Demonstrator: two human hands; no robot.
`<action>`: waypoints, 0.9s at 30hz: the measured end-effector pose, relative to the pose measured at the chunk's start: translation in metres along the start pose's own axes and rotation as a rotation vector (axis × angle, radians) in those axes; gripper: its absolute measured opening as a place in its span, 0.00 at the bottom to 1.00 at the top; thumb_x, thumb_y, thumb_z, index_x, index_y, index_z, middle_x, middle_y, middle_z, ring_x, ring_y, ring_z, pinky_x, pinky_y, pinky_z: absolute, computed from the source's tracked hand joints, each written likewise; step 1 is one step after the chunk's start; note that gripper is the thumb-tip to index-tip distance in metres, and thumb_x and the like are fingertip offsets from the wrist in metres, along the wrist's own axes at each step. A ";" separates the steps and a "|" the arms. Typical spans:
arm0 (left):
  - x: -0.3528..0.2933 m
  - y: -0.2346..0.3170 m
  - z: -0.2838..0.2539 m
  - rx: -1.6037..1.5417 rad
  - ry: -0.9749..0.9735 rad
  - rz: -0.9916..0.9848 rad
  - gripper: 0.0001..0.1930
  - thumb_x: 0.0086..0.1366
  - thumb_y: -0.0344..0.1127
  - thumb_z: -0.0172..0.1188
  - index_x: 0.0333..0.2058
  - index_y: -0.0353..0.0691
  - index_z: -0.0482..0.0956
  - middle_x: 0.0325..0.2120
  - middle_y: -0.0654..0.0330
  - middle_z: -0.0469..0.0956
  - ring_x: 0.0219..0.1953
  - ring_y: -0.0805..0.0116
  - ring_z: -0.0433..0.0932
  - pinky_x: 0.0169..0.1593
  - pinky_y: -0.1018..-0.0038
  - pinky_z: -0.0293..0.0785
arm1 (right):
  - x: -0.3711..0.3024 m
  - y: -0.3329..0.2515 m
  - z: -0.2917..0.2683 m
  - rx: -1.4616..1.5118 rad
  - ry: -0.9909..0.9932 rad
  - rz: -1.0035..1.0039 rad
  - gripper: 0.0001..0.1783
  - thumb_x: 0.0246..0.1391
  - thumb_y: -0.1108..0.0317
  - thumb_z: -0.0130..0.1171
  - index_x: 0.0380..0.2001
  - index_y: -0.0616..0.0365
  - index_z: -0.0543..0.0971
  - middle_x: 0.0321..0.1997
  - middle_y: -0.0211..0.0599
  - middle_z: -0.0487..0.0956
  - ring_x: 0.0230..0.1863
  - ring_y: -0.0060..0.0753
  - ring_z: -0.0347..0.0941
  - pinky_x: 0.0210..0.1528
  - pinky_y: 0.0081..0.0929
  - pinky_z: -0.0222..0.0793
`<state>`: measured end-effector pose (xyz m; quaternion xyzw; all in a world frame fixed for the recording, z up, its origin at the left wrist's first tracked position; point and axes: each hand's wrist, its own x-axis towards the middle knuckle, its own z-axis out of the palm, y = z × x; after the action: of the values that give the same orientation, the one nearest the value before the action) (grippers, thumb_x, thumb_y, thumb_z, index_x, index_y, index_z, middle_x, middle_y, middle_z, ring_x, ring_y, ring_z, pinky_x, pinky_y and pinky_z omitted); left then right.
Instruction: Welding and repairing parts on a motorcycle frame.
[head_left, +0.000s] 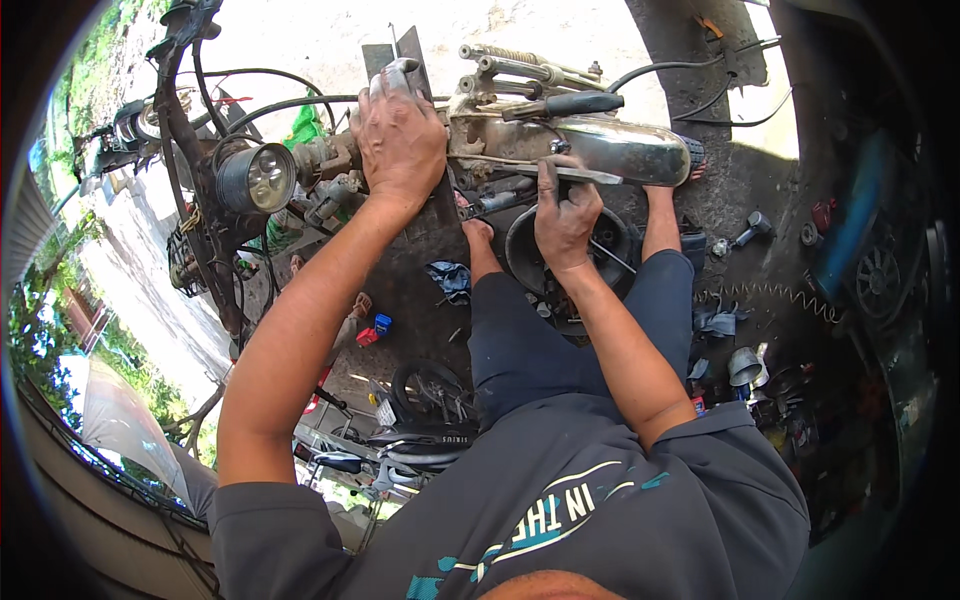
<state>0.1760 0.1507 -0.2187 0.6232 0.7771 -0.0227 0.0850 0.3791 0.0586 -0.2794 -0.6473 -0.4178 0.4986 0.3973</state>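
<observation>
Handlebars and dark cables (pixel 190 70) curve along your far left, with a round headlight (pixel 256 178) just right of them. Your left hand (pixel 400 135) lies palm-down over the grimy metal frame part (pixel 330 155) beside that lamp, fingers curled over a flat dark plate (pixel 405 48); it presses rather than clamps. Your right hand (pixel 565 215) is closed around a slim tool (pixel 560 172) just under the chrome exhaust pipe (pixel 620 148). Below it sits a round dark drum (pixel 520 255) near your feet. Further right, a coiled spring (pixel 770 295) and a small metal cup (pixel 743 365) lie on the oily ground (pixel 740 200).
</observation>
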 end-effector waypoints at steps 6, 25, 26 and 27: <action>-0.002 0.001 -0.005 0.029 -0.050 -0.023 0.26 0.77 0.41 0.50 0.64 0.26 0.72 0.65 0.37 0.74 0.68 0.35 0.70 0.70 0.42 0.63 | 0.010 -0.016 -0.004 0.026 -0.091 -0.006 0.06 0.68 0.72 0.67 0.42 0.63 0.82 0.29 0.39 0.82 0.31 0.27 0.79 0.36 0.29 0.73; 0.001 0.006 0.000 0.041 -0.026 -0.016 0.27 0.77 0.41 0.51 0.64 0.25 0.72 0.63 0.36 0.75 0.68 0.34 0.70 0.71 0.43 0.63 | -0.005 0.009 0.006 0.004 -0.091 -0.054 0.08 0.70 0.69 0.65 0.43 0.64 0.82 0.28 0.39 0.82 0.31 0.27 0.80 0.36 0.29 0.73; 0.001 0.006 0.000 0.052 -0.042 -0.020 0.26 0.77 0.41 0.50 0.64 0.25 0.71 0.63 0.36 0.75 0.68 0.34 0.70 0.71 0.43 0.63 | -0.007 0.008 0.007 -0.025 -0.107 -0.099 0.08 0.70 0.69 0.65 0.42 0.64 0.82 0.27 0.40 0.82 0.31 0.29 0.80 0.37 0.30 0.73; -0.002 0.007 -0.001 0.051 -0.043 -0.018 0.26 0.77 0.41 0.50 0.64 0.25 0.71 0.63 0.36 0.75 0.68 0.34 0.70 0.71 0.43 0.63 | -0.007 0.009 0.000 -0.040 -0.106 0.014 0.09 0.70 0.68 0.65 0.41 0.64 0.83 0.28 0.40 0.82 0.31 0.29 0.80 0.38 0.31 0.74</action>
<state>0.1835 0.1507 -0.2171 0.6177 0.7797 -0.0569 0.0857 0.3796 0.0492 -0.2853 -0.6307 -0.4438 0.5263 0.3581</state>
